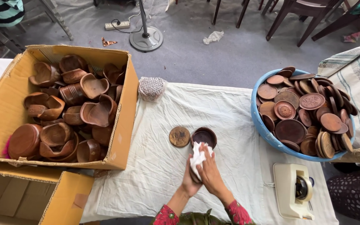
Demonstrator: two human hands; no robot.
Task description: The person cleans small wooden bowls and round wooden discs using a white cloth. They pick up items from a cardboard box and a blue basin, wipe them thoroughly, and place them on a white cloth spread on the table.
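A small dark wooden bowl (204, 136) stands on the white cloth (226, 116) covering the table. My left hand (188, 180) cups its near side from below. My right hand (210, 173) presses a crumpled white rag (197, 156) against the bowl's near rim. A flat round wooden lid (179, 136) lies on the cloth just left of the bowl, apart from both hands.
A big cardboard box (122, 125) of wooden bowls sits at the left, with a second open carton (59, 196) below it. A blue tub (263, 129) of round wooden lids is at the right. A cream tape dispenser (293, 189) lies near right. A mesh scrubber (151, 88) rests at the far edge.
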